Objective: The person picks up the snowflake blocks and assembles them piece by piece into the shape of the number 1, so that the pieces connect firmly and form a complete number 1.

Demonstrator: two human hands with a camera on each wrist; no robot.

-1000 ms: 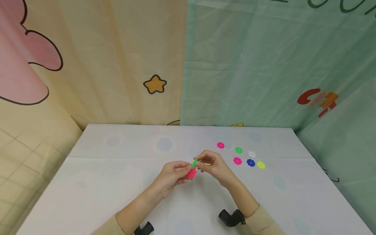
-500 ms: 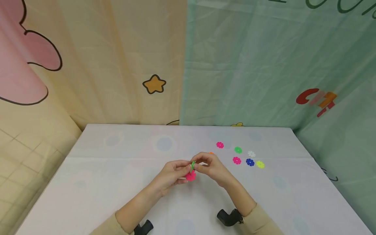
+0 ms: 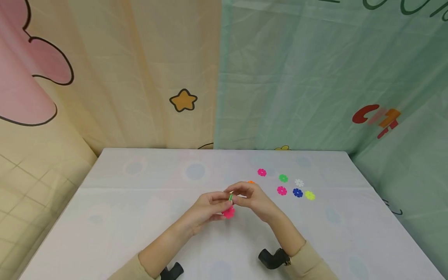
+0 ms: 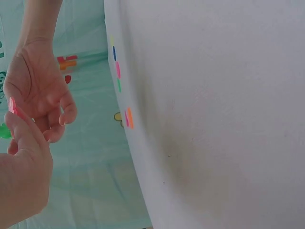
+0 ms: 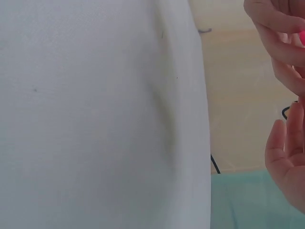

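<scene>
Above the white table, my two hands meet at the fingertips. The left hand (image 3: pixel 206 209) pinches a pink snowflake disc (image 3: pixel 229 212), a flat notched building piece. My right hand (image 3: pixel 252 197) pinches a green snowflake disc (image 3: pixel 230 197) just above the pink one, seen nearly edge-on. Fingers hide where the two discs meet, so I cannot tell how far they interlock. In the left wrist view the pink disc (image 4: pixel 13 106) and green disc (image 4: pixel 5 131) show partly at the left edge.
On the white table (image 3: pixel 140 225), right of the hands, lie several loose discs: pink (image 3: pixel 261 172), green (image 3: pixel 283 178), white (image 3: pixel 299 182), blue (image 3: pixel 298 193) and yellow (image 3: pixel 309 195) among them. An orange disc (image 3: pixel 251 182) is partly covered by the right hand. Printed curtains hang behind.
The green disc has turned more edge-on, and the pink disc has dropped slightly lower in the fingers. My right hand has moved slightly left and down, uncovering part of the orange disc.
</scene>
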